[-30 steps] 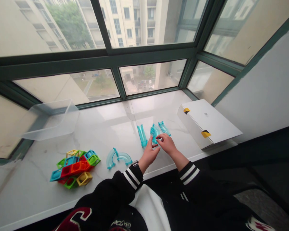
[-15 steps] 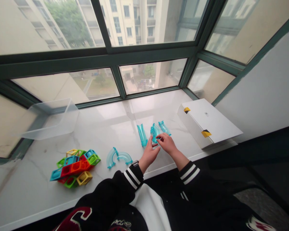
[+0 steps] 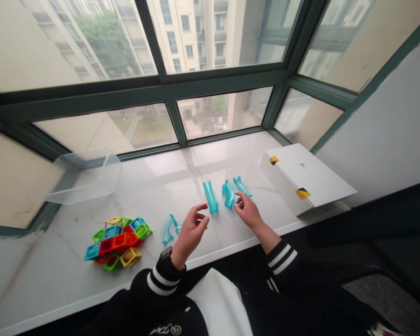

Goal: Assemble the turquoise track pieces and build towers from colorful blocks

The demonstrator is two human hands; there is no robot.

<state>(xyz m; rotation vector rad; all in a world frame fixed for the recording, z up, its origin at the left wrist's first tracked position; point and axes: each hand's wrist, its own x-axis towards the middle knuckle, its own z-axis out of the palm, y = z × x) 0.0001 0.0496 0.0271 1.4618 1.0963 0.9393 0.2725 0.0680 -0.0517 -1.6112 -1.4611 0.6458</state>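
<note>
My left hand (image 3: pixel 192 227) hovers above the counter with its fingers apart and nothing in them. It covers part of two curved clear-blue track pieces (image 3: pixel 167 228) lying below it. Near its fingertips lies a straight blue track piece (image 3: pixel 211 197). My right hand (image 3: pixel 247 210) is beside a stack of curved blue track pieces (image 3: pixel 228 194), its fingers loosely bent and apart. Whether it touches the stack I cannot tell. Just beyond those fingers is another straight-looking blue track piece (image 3: pixel 242 186).
Colourful open-framed blocks (image 3: pixel 121 241) are piled at the left. Behind them stands a clear plastic bin (image 3: pixel 108 179). A white box (image 3: pixel 315 175) with yellow-and-black tabs sits at the right. Windows border the white counter (image 3: pixel 143 186).
My left hand has moved left, away from the stacked curves and over the two curved pieces. My right hand stays by the stack. The view has shifted slightly.
</note>
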